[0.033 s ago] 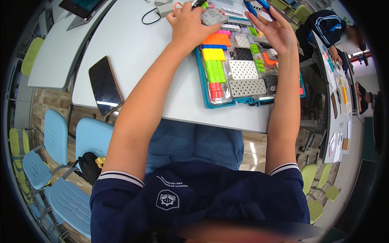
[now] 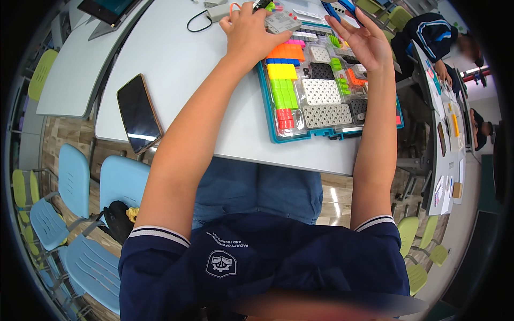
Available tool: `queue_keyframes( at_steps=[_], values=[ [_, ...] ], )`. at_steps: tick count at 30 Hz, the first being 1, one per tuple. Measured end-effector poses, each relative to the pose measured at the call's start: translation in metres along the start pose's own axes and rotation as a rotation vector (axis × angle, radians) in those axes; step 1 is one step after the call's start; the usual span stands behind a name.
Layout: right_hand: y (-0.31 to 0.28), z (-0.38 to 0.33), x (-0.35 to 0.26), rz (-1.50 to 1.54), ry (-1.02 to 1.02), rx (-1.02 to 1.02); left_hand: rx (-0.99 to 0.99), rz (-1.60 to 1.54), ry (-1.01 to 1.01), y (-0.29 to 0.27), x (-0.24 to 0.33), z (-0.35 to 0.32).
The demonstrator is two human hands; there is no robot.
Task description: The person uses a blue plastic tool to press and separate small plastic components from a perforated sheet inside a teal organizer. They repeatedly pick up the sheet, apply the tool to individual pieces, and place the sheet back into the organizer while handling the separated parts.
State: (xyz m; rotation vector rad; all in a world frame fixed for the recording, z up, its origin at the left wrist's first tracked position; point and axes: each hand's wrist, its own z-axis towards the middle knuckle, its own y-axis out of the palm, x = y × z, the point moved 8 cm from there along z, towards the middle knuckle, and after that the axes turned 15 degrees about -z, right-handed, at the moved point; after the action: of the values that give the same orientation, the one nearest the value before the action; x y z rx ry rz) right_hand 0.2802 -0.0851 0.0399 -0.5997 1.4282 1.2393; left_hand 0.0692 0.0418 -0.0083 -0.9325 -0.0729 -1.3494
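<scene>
At the top centre of the frame, a grey block (image 2: 282, 22) sat over the parts tray (image 2: 284, 136), pinched by the left hand (image 2: 250, 29). The right hand (image 2: 364, 40) hovered spread, empty. Seemingly mid-assembly; next, a steady seating press on the surface (image 2: 182, 64).

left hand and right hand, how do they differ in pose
The left hand lies palm down, fingers resting on a grey block above the parts tray. The right hand is raised, open, palm turned inward, holding nothing visible. Both reach over the same tray.
</scene>
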Motion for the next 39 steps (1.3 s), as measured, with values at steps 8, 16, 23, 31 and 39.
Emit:
queue_keyframes(
  at_steps=[8,16,23,31,39],
  values=[
    [-0.026,0.024,-0.007,-0.392,-0.148,0.023,-0.013,-0.023,-0.004,0.004,-0.004,0.009],
    [0.03,0.018,-0.033,-0.725,-0.339,0.195,0.005,-0.011,-0.001,0.003,-0.002,0.009],
    [0.065,0.037,-0.039,-0.845,-0.424,0.205,-0.002,0.004,-0.009,0.006,-0.003,0.009],
    [0.079,0.048,-0.025,-0.849,-0.563,0.117,0.025,0.004,0.015,0.004,0.0,0.008],
    [0.086,0.04,-0.025,-1.024,-0.592,0.133,0.001,0.001,-0.002,0.004,0.001,0.008]
  ],
)
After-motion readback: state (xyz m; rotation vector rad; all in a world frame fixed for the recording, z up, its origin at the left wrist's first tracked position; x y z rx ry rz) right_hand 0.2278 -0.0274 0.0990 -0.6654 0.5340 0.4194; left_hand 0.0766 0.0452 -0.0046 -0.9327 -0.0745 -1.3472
